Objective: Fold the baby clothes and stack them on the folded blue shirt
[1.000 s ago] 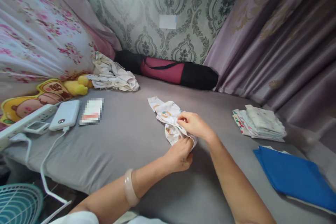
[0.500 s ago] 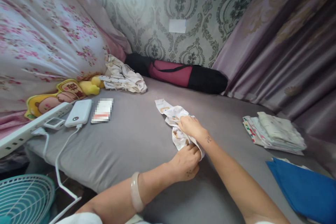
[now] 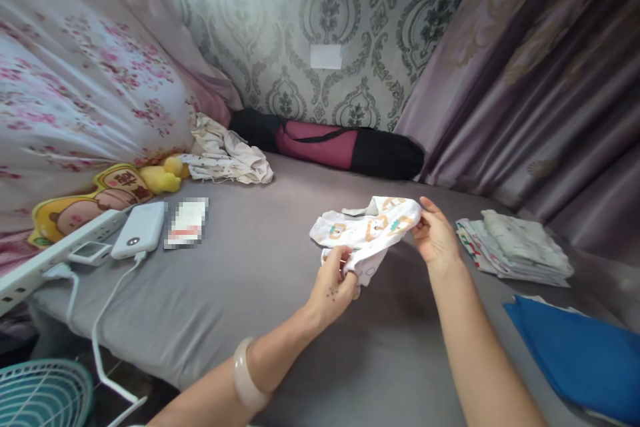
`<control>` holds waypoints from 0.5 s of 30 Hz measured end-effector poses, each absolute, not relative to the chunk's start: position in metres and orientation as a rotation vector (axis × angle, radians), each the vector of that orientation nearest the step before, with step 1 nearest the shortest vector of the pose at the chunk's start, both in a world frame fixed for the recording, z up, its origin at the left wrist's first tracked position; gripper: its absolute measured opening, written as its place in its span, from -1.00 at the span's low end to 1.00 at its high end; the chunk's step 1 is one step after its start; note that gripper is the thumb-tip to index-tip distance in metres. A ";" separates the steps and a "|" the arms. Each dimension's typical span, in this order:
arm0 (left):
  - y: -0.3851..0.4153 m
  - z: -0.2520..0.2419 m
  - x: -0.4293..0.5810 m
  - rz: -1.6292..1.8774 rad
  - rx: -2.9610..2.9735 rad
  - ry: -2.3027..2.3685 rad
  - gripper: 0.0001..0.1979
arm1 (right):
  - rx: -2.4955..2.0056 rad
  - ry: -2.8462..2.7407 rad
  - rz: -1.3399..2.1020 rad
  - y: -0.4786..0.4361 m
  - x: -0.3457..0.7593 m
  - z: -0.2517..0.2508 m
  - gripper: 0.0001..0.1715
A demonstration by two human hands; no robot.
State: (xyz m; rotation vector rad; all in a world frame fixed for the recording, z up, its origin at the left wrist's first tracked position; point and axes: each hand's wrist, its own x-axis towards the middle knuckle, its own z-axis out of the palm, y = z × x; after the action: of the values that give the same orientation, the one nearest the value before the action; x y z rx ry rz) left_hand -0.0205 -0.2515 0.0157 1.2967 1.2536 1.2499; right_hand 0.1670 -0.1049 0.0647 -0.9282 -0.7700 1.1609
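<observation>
A small white garment (image 3: 377, 227) with orange animal prints, perhaps a baby's, is stretched between my hands above the grey bed sheet (image 3: 250, 247). My left hand (image 3: 334, 283) is closed on its lower left part, with a pale bangle (image 3: 249, 373) on that forearm. The garment's right end is pinched in my right hand (image 3: 436, 232), thumb against fingers. Folds conceal the garment's full shape.
Folded cloths (image 3: 520, 247) are stacked at the right, behind a blue folded fabric (image 3: 575, 353). Crumpled clothes (image 3: 230, 153) and a long black and maroon bag (image 3: 320, 143) lie at the back. A power bank (image 3: 140, 230), power strip (image 3: 60, 253) and fan (image 3: 43, 393) are at left.
My right hand has moved right with one end of the garment, which is now spread out instead of bunched. My left hand has shifted slightly left and up. The view has turned a little.
</observation>
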 end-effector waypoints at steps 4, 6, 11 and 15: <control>-0.246 0.017 -0.027 1.298 1.189 1.407 -0.86 | -0.932 -0.830 0.978 -0.123 0.163 0.073 -0.65; -0.243 0.021 -0.032 1.350 1.227 1.514 -0.91 | -0.964 -1.008 0.812 -0.130 0.161 0.080 -0.52; -0.236 0.036 -0.052 1.297 1.426 1.548 -0.85 | -1.130 -1.412 0.184 -0.141 0.171 0.104 -0.48; -0.227 0.048 -0.076 1.229 1.736 1.596 -0.78 | -1.188 -1.566 -0.163 -0.145 0.184 0.127 -0.59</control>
State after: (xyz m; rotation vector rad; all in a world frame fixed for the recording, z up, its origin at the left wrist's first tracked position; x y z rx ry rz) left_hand -0.0760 -0.2268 0.0484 1.7361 1.5957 1.2291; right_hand 0.1838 -0.1452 0.1271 -1.1877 -1.5662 -0.1630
